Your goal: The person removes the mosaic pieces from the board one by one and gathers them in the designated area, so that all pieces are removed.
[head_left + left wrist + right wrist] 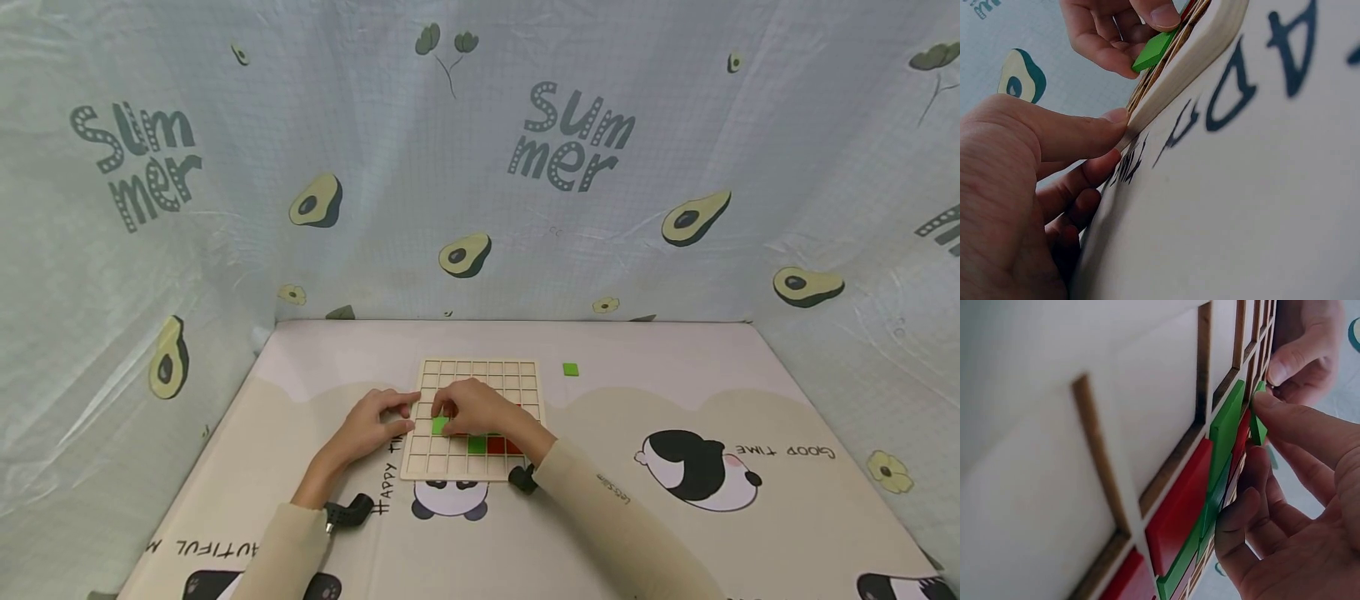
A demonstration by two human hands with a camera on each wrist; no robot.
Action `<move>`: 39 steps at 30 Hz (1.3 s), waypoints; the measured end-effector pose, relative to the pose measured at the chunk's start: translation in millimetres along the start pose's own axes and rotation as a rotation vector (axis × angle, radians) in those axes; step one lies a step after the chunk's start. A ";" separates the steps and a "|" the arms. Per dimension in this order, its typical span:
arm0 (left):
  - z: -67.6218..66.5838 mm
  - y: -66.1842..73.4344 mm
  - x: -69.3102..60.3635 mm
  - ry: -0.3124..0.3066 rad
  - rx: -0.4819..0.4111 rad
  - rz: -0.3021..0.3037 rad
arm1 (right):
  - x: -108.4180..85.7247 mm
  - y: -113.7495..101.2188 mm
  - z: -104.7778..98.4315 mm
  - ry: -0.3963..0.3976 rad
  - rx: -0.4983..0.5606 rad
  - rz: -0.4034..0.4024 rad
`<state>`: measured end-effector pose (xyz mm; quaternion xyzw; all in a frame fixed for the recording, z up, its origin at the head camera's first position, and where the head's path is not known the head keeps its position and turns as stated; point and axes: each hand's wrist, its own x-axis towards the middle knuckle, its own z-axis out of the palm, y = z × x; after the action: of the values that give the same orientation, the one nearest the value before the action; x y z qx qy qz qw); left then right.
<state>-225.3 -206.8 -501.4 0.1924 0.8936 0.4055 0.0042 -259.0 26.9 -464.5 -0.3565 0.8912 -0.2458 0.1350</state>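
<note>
A pale wooden grid board (429,467) lies on the table with square red and green tiles in several cells. My right hand (474,406) is over the board and pinches a green tile (1260,419) between thumb and fingers, tilted at the grid's left part. Nearby in the grid sit a seated green tile (1225,434) and a red tile (1179,515); the right hand hides some others in the head view. At the board's left edge, my left hand (367,425) rests its thumb and index fingertip against the side, as the left wrist view (1041,144) also shows.
A loose green tile (571,369) lies on the table beyond the board's right side. The table cover (600,550) carries printed pandas and lettering. Fabric with avocado prints (390,125) hangs behind and at both sides.
</note>
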 end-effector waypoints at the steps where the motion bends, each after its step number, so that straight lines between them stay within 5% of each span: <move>1: 0.0 -0.3 0.0 -0.001 0.003 0.003 | -0.3 0.0 0.1 0.001 0.000 0.003; 26: 0.1 -3.9 2.4 -0.005 0.016 0.004 | -0.9 0.2 1.2 0.009 -0.034 0.008; 39: 0.4 -4.3 1.1 -0.002 0.011 -0.007 | -1.9 3.1 1.4 0.006 0.038 0.001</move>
<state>-227.7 -208.7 -504.6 0.1895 0.8966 0.4002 0.0056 -258.8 29.7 -467.2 -0.3526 0.8870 -0.2637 0.1392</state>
